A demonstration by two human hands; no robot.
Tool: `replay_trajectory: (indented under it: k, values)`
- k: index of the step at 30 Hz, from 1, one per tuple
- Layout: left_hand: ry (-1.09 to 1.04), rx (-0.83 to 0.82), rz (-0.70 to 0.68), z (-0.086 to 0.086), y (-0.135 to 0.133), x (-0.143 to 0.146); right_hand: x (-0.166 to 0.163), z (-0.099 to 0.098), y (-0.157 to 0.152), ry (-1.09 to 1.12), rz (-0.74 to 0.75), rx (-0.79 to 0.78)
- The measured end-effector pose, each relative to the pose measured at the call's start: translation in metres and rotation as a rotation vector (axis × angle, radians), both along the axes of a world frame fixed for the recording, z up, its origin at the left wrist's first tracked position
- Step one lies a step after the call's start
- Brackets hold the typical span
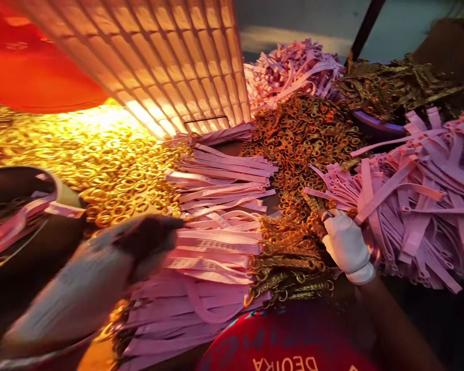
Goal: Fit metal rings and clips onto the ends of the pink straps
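My right hand (346, 242), in a white glove, is closed at the right edge of a heap of brass-coloured metal hooks (305, 149). Something dark and metallic shows at its fingertips, too small to make out. On the left, my left hand (149, 245) is smeared by motion, its fingers dark and blurred. It hovers beside a long row of pink fabric straps (216, 242), laid side by side. Brass-coloured hooks (290, 263) lie at the right ends of the nearer straps. A large tangle of pink straps (421, 201) lies just right of my right hand.
Gold-coloured rings (119, 190) cover the left side under bright light. A dark round container (67, 203) holding pink straps stands at left. A ribbed panel (170, 56) leans behind; a red object (34, 67) hangs upper left. More straps (294, 72) are piled behind.
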State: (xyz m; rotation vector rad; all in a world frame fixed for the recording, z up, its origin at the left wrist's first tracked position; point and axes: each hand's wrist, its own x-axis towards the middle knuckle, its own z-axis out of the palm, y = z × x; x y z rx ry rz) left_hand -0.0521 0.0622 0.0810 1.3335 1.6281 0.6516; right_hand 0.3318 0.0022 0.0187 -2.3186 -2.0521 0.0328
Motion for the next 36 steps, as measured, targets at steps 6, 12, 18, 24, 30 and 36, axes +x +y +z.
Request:
replay_trajectory:
  k: [6, 12, 18, 24, 30, 36]
  values:
    - [-0.86, -0.542, -0.066, 0.005, 0.015, 0.063, 0.005, -0.039, -0.009, -0.281, 0.079, 0.082]
    - [-0.828, -0.464, -0.201, 0.0, 0.009, 0.063, 0.025, -0.06, -0.013, -0.117, 0.219, 0.352]
    - [-0.55, -0.24, -0.144, -0.005, 0.002, 0.08, 0.018, -0.024, -0.008, 0.49, 0.164, 0.495]
    - [-0.374, 0.081, -0.297, -0.008, -0.004, 0.104, -0.063, 0.041, 0.014, 0.717, 0.491, 0.237]
    - [-0.41, 0.068, -0.353, -0.009, -0.006, 0.106, -0.096, 0.043, 0.015, 0.335, 0.493, 0.224]
    - [-0.508, 0.041, -0.215, -0.011, -0.004, 0.114, -0.106, 0.044, 0.011, 0.051, 0.473, 0.225]
